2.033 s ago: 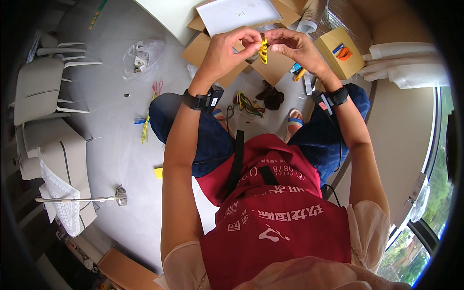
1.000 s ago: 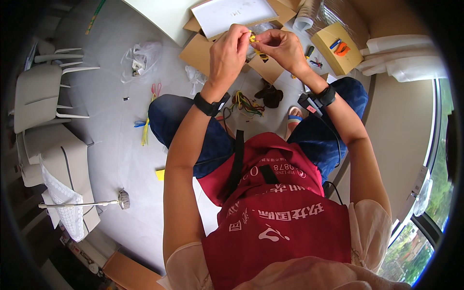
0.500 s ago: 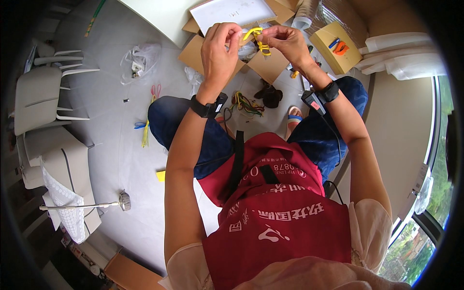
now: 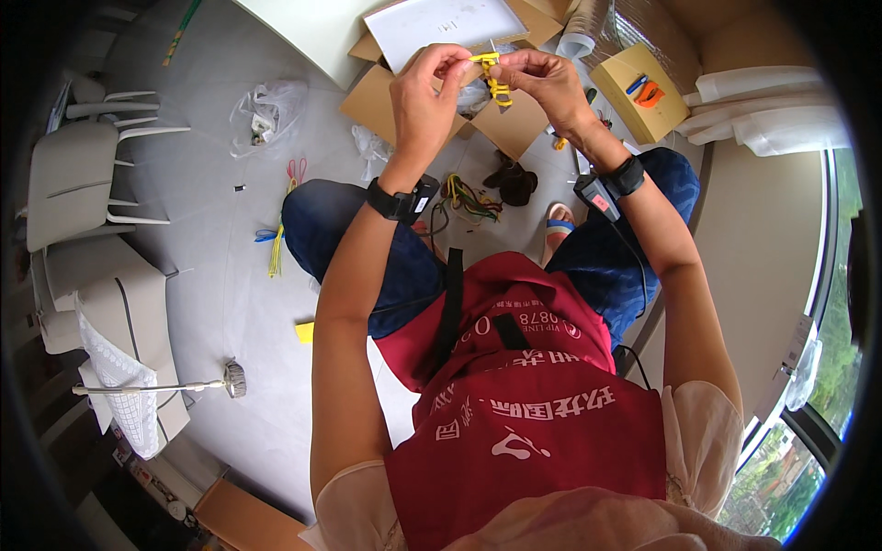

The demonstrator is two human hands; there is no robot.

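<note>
My two hands are raised close together over an open cardboard box. Between them is a piece of yellow wire [image 4: 497,92], wound in several turns about a thin greyish core whose tip shows at the top. My left hand [image 4: 428,92] pinches the wire's end between thumb and fingertips. On the other side, my right hand [image 4: 548,84] grips the wound part, its thumb and forefinger closed at the upper turns. What the core is made of is too small to tell.
Beneath my hands are the cardboard box [image 4: 510,131] and a white tray [image 4: 446,28]. Colored wires [image 4: 470,199] and a dark brown object [image 4: 511,182] lie between my legs. At right, a yellowish box [image 4: 641,118] carries orange-handled pliers [image 4: 650,94]. Chairs [image 4: 73,179] stand left.
The wire's end by my left hand was a raised curve and is now pulled straighter and flatter. My left hand has shifted slightly right. My right hand stays nearly in place.
</note>
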